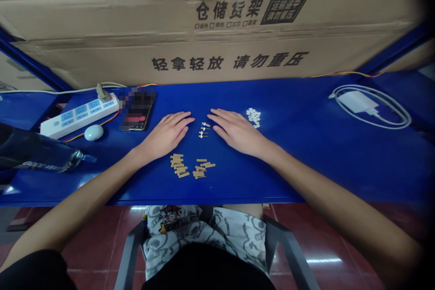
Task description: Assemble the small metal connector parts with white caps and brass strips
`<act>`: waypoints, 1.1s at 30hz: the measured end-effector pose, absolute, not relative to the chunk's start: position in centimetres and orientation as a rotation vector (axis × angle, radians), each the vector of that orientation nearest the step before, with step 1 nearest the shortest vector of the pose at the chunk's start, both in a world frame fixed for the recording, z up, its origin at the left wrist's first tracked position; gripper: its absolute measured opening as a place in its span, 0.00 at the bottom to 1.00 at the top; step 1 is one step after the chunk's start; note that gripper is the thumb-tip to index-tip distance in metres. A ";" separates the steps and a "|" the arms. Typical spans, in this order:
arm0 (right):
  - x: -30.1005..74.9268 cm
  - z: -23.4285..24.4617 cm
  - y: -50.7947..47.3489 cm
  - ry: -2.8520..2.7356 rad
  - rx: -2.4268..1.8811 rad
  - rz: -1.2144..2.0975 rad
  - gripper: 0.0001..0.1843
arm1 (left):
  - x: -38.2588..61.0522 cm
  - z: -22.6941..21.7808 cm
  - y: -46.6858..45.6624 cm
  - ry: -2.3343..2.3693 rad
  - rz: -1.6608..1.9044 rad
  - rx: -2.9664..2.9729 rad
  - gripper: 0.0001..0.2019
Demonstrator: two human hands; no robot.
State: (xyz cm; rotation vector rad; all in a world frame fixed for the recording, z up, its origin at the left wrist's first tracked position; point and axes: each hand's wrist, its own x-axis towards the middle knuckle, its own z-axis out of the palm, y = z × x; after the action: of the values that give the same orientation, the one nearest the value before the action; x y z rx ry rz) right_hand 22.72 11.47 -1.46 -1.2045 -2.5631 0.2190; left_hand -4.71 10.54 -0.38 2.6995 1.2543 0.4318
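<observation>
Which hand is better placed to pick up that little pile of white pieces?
Probably the right hand: it lies open, close beside the white pieces. The left hand is farther away, with the small pin-like parts between.

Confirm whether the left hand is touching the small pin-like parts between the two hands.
Apart: the head view shows the left hand stopping short of the small pin-like parts, with blue shelf top visible between them.
</observation>
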 end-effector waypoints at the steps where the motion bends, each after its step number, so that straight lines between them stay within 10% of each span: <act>1: 22.8 -1.4 11.5 -2.565 -1.196 0.215 0.28 | -4.7 -0.4 10.5 1.254 0.424 2.702 0.21; 33: 23.6 -1.4 11.8 -2.619 -1.103 0.206 0.28 | -7.7 2.8 11.7 0.940 0.153 2.398 0.24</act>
State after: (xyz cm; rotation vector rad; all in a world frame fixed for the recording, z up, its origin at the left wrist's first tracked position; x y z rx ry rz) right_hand 23.58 11.81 -1.35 -1.1032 -2.6190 0.2064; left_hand -7.71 11.73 2.79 2.3981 0.9399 0.1532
